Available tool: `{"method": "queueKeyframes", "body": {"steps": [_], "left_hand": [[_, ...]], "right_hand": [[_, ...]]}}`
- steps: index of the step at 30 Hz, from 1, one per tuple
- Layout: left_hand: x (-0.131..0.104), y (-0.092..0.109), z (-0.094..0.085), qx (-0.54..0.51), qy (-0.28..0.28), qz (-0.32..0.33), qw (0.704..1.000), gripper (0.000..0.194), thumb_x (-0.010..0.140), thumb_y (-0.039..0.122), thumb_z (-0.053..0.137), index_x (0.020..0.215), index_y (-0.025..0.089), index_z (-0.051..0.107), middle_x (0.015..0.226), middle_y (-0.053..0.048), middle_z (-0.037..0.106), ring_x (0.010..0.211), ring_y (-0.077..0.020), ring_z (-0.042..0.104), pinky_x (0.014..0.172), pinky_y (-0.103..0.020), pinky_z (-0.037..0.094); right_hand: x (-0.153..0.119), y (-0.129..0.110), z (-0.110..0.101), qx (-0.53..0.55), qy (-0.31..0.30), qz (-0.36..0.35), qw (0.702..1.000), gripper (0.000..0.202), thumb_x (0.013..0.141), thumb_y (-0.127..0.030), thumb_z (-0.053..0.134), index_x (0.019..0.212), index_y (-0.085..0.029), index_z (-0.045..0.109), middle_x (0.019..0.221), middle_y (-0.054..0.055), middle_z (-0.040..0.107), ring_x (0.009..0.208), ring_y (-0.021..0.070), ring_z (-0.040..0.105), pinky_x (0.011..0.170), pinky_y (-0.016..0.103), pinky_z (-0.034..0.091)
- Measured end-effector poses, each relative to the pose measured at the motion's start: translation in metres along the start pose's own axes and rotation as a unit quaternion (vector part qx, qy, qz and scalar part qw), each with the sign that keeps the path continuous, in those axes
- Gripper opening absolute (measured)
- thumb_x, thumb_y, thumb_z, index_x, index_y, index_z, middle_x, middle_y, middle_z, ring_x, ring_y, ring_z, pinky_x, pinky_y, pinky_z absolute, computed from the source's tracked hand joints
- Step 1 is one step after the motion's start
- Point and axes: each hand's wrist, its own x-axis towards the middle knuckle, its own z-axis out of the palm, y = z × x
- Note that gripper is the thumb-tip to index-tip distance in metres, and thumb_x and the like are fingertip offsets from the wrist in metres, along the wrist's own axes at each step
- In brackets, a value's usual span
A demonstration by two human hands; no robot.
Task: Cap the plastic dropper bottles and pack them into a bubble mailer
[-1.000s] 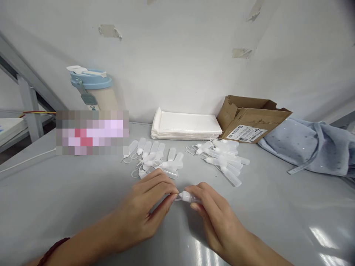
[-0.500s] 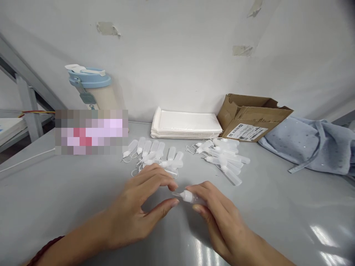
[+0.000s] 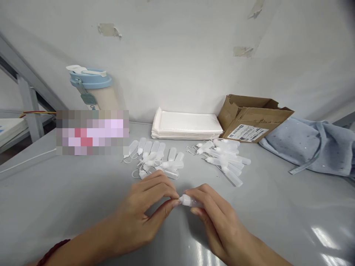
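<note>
The left hand [image 3: 135, 218] pinches the tip of the small bottle [image 3: 186, 200], hiding it; the right hand [image 3: 222, 218] grips its body, near centre. Pixelation masks the far-left tumbler [image 3: 104, 98] after "G"; the box label [image 3: 246, 133] is illegible

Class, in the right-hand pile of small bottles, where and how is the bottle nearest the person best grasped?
Probably the nearest bottle is best pinched across its body near the base, coming from the near right. It lies on its side, base jutting clear of the pile that way, while its white nozzle end points back among the others.
</note>
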Motion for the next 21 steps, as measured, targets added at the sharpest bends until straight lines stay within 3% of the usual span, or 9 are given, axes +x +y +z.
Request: {"method": "queueKeyframes", "body": {"steps": [13,21], "left_hand": [[-0.001,0.001,-0.006,0.018,0.005,0.004,1.0,0.017,0.083,0.005,0.055,0.093,0.018,0.057,0.082,-0.003,0.062,0.079,-0.016,0.055,0.075,-0.031,0.047],[0.001,0.0,-0.008,0.035,0.009,0.002,0.999,0.015,0.085,0.005,0.052,0.089,0.019,0.057,0.078,-0.001,0.061,0.076,-0.0148,0.055,0.074,-0.03,0.046]], "right_hand": [[-0.001,0.005,-0.007,0.013,0.005,0.002,1.0,0.031,0.092,-0.007,0.035,0.121,-0.016,0.04,0.092,0.008,0.05,0.077,0.0173,0.051,0.065,0.03,0.049],[-0.001,0.004,-0.004,0.013,0.011,0.0,1.0,0.031,0.091,-0.007,0.036,0.121,-0.015,0.041,0.093,0.009,0.05,0.077,0.0173,0.052,0.065,0.03,0.049]]}}
